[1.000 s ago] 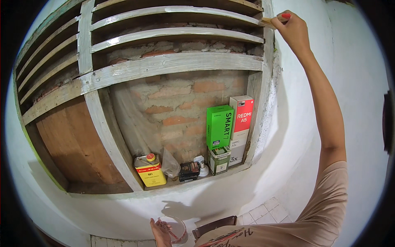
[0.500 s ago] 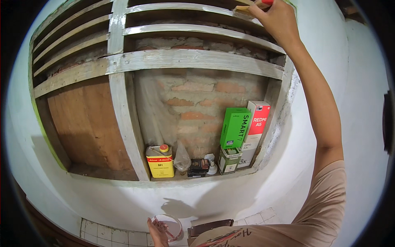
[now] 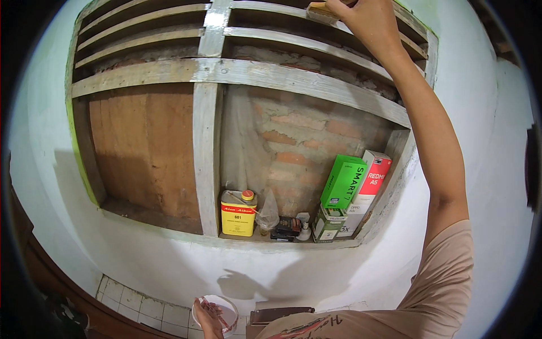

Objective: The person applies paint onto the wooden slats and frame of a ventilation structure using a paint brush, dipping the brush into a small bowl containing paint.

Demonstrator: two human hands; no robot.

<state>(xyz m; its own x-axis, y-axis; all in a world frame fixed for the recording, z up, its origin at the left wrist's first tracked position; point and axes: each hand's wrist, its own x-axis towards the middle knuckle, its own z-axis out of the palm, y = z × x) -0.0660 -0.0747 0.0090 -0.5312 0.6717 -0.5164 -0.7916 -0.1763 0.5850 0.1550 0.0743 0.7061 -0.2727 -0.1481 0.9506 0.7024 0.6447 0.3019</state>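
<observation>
High at the upper right, my right hand [image 3: 370,25] is closed around a paintbrush [image 3: 322,12]. Its bristles lie on or close against an upper wooden slat [image 3: 271,10] of the frame; exact contact is hard to tell. The slats and the wide crossbar [image 3: 305,85] on this side carry streaky white paint, while those at the left [image 3: 141,42] show more bare wood. Low down, my left hand [image 3: 208,321] grips a round white tub [image 3: 232,309] by its side. Pale liquid, seemingly paint, shows inside it.
On the ledge below the brick recess stand a yellow can [image 3: 237,219] with a red cap, a crumpled plastic bag [image 3: 267,212], small black boxes [image 3: 288,226], a light bulb [image 3: 305,230], a green box [image 3: 343,182] and a red-and-white box [image 3: 374,179]. A brown board [image 3: 147,158] fills the left recess.
The view has turned, so the frame appears farther right. My right hand has carried the brush leftward along the slats. My left hand still holds the tub.
</observation>
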